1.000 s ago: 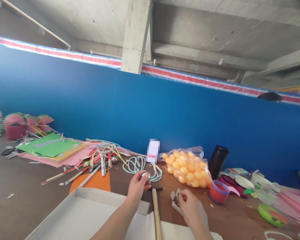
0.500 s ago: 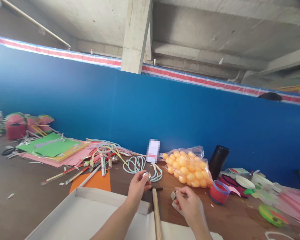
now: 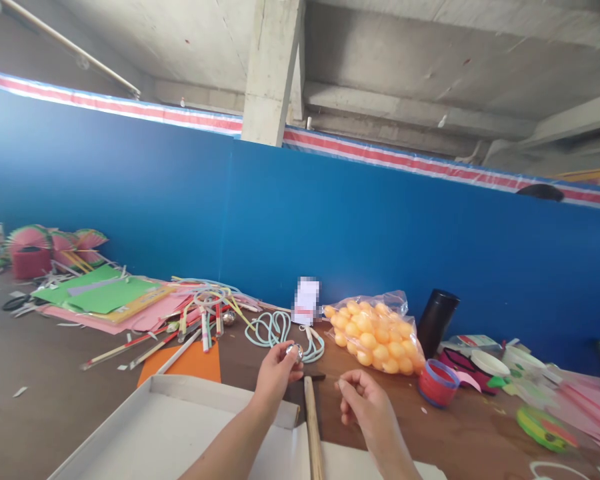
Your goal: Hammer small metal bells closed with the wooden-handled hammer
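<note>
My left hand is raised over the brown table and pinches a small shiny silver ball between thumb and fingertips. My right hand hovers just to its right, thumb and forefinger pressed together in a pinch; what they hold, if anything, is too small to make out. A wooden stick with a dark head lies between the two hands. Behind the silver ball lie looped pale-green cords.
A white shallow box sits in front of me. A bag of orange balls, a black cup and a red tape roll stand to the right. Coloured paper sheets, sticks and an orange sheet lie left. A blue wall runs behind.
My right hand has lifted off the small packet on the table and moved a little left, fingers pinched. My left hand has stayed put with the silver ball.
</note>
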The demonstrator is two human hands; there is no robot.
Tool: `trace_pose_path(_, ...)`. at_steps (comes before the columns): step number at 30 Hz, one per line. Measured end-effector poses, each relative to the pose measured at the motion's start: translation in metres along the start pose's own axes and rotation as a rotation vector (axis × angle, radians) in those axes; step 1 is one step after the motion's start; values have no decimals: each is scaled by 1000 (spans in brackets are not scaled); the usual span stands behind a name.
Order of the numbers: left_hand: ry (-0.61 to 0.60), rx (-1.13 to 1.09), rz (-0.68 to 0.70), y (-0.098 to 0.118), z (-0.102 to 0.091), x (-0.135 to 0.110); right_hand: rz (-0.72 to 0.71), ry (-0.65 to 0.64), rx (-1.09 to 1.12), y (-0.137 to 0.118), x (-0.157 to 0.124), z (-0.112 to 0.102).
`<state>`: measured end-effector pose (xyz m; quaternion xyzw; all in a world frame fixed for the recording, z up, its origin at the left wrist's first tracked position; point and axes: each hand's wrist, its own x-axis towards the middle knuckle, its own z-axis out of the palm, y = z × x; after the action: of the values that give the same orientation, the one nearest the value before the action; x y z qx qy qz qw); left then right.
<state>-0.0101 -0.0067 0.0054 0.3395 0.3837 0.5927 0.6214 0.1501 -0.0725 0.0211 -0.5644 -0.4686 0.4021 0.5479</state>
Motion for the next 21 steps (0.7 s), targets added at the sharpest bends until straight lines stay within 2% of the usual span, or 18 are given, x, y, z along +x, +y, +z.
trace_pose_path(9, -27, -14, -19, -1, 0, 0, -9, -30, 53, -4, -2, -3)
trace_pose_path(16, -277, -122, -82, 6, 5, -16, -124, -49, 141, -9, -10, 5)
trace_pose_path(21, -375, -143, -103, 9, 8, -25, -136, -91, 132, -13, -14, 14)
